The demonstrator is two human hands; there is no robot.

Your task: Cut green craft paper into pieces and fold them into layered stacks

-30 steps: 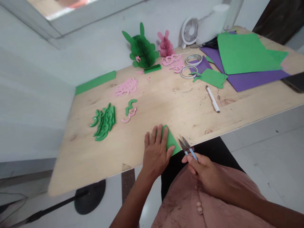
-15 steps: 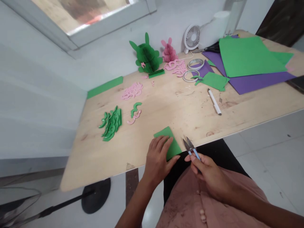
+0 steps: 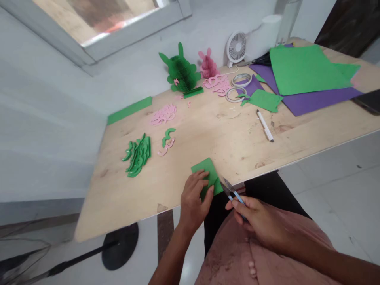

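At the table's front edge, my left hand (image 3: 193, 200) is closed on a small green paper piece (image 3: 206, 164), its thumb pressing near a bent or lifted part. My right hand (image 3: 253, 215) grips a pair of thread snips (image 3: 235, 193) with light blue handles. Their dark blades are parted, with the tips right by the paper's right edge. Whether a blade touches the paper I cannot tell. To the left lie a curved green cutout (image 3: 168, 136), a pink one (image 3: 166, 147) and a stack of green cutouts (image 3: 139, 155).
Pink cutouts (image 3: 164, 114) lie farther back. A green paper rabbit (image 3: 181, 73), a pink one (image 3: 208, 65) and a small fan (image 3: 236, 47) stand by the wall. Tape rolls (image 3: 236, 95), a white marker (image 3: 265, 126) and green sheets (image 3: 308, 71) are on the right.
The snips have moved left to the paper's right edge. My left thumb has drawn in onto the paper, which now shows a bent or lifted part.
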